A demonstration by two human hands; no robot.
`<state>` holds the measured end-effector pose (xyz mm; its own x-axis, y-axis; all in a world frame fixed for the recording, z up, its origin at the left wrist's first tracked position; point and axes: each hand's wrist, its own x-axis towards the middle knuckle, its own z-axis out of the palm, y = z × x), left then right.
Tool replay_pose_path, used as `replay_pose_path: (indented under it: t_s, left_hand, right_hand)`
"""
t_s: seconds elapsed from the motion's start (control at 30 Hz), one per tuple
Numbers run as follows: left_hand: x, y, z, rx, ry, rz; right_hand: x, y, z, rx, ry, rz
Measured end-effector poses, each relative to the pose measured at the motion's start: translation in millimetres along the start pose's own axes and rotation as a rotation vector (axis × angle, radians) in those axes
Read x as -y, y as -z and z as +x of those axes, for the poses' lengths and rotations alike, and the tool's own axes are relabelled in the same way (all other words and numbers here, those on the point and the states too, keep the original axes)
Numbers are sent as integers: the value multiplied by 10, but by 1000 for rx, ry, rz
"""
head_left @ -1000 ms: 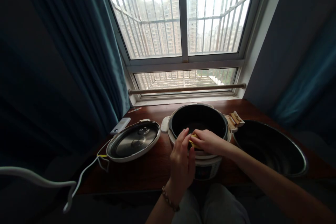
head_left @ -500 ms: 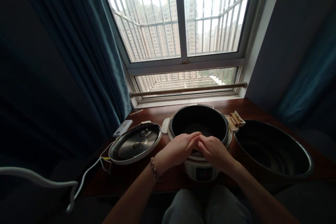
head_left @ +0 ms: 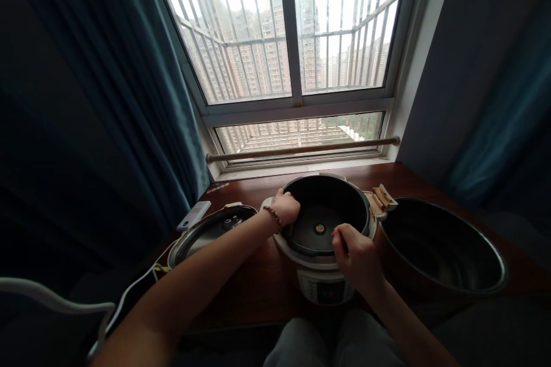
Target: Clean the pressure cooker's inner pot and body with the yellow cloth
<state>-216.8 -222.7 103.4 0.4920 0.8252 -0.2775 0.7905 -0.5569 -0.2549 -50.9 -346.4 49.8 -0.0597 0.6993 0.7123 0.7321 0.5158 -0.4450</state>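
An open electric cooker (head_left: 321,284) stands on the wooden table in front of me, its dark inside bare down to the heating plate (head_left: 319,229). My left hand (head_left: 284,207) is closed in a fist at the cooker's far left rim, with a bit of a small yellow thing (head_left: 294,198) showing at its fingers. My right hand (head_left: 357,251) is closed too, its fingers pinched over the near right rim.
The cooker's lid (head_left: 202,234) lies upside down at the left, partly behind my left forearm. A dark inner pot (head_left: 443,284) stands at the right. A white remote-like device (head_left: 194,215) and a white cable (head_left: 129,292) are at the far left. Teal curtains flank the window.
My hands, together at the near rim before, have parted. The left went to the far left rim with the yellow thing, the right stayed at the near rim. The view tilted down slightly.
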Motion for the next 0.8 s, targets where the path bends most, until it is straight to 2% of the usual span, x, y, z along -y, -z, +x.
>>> replay_pose_path:
  t_s: [0.07,0.13,0.2,0.27,0.33,0.43,0.5,0.57,0.7,0.8]
  left_hand:
    - [73,-18,152,-121,-39,20]
    - [130,1,286,-255,-148,27]
    - [164,36,377,-370,-254,30]
    - [174,58,417,-448,-302,26]
    - [170,54,410,-507,-268,13]
    - [178,26,336,-591,-104,-16]
    - [216,23,252,-578,35,-51]
    - [278,39,141,-499,127,-97]
    - [361,62,-166,-353,165,-159]
    - [275,26,-454,-368,215,-178]
  right_hand:
    - [-7,-20,-8,-29,32,-26]
    - [-12,-30,-18,-39,51,-50]
    - [-10,-29,-26,-18,45,-74]
    - [-1,-23,-30,9,32,-91]
    - [10,-18,-31,25,25,-94]
    - [23,-14,-31,16,32,-90]
    - [28,-11,-32,12,40,-94]
    - [30,-9,-36,8,46,-100]
    - [32,-16,-49,-1,54,-112]
    - [41,-28,-51,-13,53,-123]
